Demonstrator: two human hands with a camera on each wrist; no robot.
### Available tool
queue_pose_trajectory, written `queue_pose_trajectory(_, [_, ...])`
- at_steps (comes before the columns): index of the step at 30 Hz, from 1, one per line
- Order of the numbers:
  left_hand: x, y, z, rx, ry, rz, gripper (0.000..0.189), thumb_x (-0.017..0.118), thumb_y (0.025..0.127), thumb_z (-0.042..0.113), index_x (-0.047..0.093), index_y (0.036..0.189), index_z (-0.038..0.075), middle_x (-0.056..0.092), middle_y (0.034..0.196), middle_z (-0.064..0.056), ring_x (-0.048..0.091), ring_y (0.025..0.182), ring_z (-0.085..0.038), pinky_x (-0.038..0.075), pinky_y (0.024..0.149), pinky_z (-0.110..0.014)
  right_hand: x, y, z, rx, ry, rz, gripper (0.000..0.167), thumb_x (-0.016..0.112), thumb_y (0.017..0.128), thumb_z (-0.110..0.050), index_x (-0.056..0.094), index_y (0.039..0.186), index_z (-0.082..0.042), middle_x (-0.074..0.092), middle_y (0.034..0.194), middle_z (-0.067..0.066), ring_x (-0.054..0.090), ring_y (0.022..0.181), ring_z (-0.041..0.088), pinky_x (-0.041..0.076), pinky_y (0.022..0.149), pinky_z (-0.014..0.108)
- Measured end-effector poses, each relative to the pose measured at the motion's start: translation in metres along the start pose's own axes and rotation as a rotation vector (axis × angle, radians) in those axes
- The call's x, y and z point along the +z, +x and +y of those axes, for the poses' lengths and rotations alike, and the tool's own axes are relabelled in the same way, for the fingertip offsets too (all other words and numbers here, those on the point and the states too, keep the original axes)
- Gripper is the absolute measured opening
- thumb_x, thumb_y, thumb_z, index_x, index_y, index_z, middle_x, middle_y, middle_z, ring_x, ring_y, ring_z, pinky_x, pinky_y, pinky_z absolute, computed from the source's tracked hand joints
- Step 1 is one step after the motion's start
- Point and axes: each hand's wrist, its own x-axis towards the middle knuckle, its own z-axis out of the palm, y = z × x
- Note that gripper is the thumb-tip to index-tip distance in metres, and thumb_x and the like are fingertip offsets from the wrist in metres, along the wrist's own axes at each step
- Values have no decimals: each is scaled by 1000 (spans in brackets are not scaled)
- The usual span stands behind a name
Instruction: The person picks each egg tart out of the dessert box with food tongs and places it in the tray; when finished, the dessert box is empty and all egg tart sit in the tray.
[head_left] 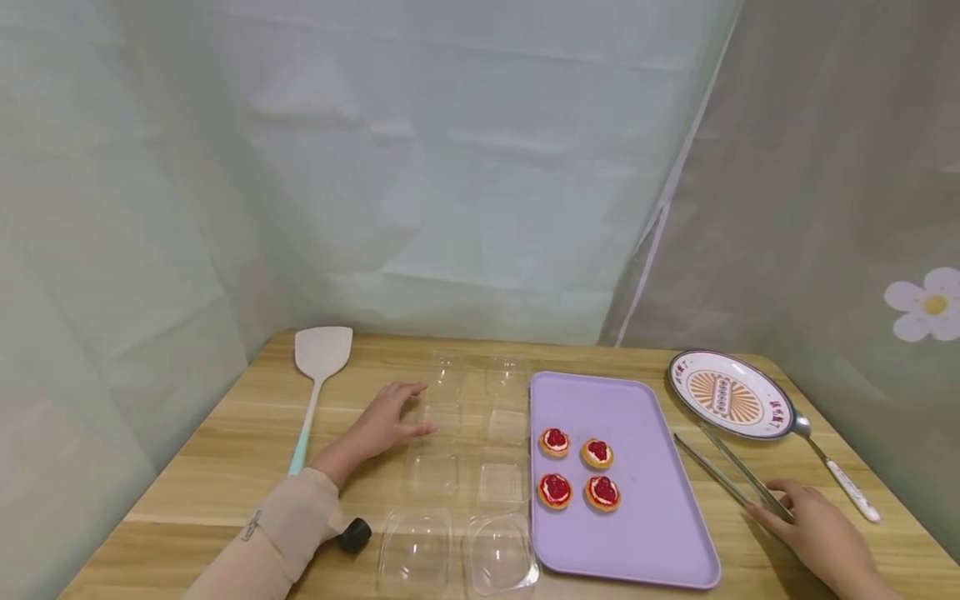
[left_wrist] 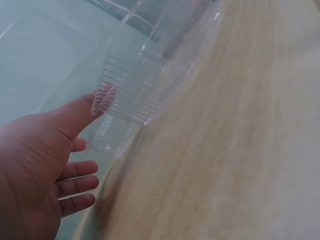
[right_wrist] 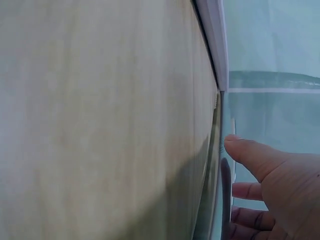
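Note:
My right hand (head_left: 821,529) holds metal tongs (head_left: 742,467) at the right of the tray, thumb on one side and fingers on the other. In the right wrist view the thumb and fingers lie along the tongs' arms (right_wrist: 226,185). My left hand (head_left: 382,421) is beside the left column of clear plastic boxes (head_left: 433,473), its fingers spread and relaxed. The left wrist view has its thumb at the ribbed side of a clear box (left_wrist: 125,92). Several small tarts with red topping (head_left: 555,491) sit on the left part of the lilac tray (head_left: 637,542).
A white turner (head_left: 322,354) with a mint handle lies at the far left. A patterned plate (head_left: 757,392) is at the back right, with a spoon (head_left: 851,492) next to it. A black round-ended object (head_left: 356,535) is by the left sleeve. Curtains hang behind the wooden table (head_left: 217,467).

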Motion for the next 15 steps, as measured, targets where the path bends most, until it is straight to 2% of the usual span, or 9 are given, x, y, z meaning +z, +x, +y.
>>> queue_pose_trajectory(4, [-3,-3,-2,1,15,25,76,75,81,38,45,139,-1,50,135,-23,48,123,-40,39,105,-57,1,8,-3,1,15,-17,67,66,87,-48,55,118,10,67,89,17,64,84,37,51,67,52])
queue_pose_trajectory(8, [-2,-3,0,20,53,46,75,75,81,36,45,139,-1,51,135,-23,48,124,-40,38,106,-57,0,6,-5,-16,32,2,64,65,88,-45,55,117,11,67,90,18,64,84,38,52,68,53])
queue_pose_trajectory(11, [-3,-2,4,33,116,70,75,75,81,37,46,139,0,52,135,-23,47,126,-41,37,107,-57,1,2,-11,-61,46,58,59,66,88,-40,56,118,10,67,95,25,64,87,42,51,72,56])
queue_pose_trajectory(15, [-8,-2,13,51,239,116,75,76,80,39,48,137,0,53,133,-23,47,125,-41,36,107,-58,3,-1,-23,-151,56,139,60,69,87,-37,54,125,6,59,115,34,54,103,53,43,83,64])
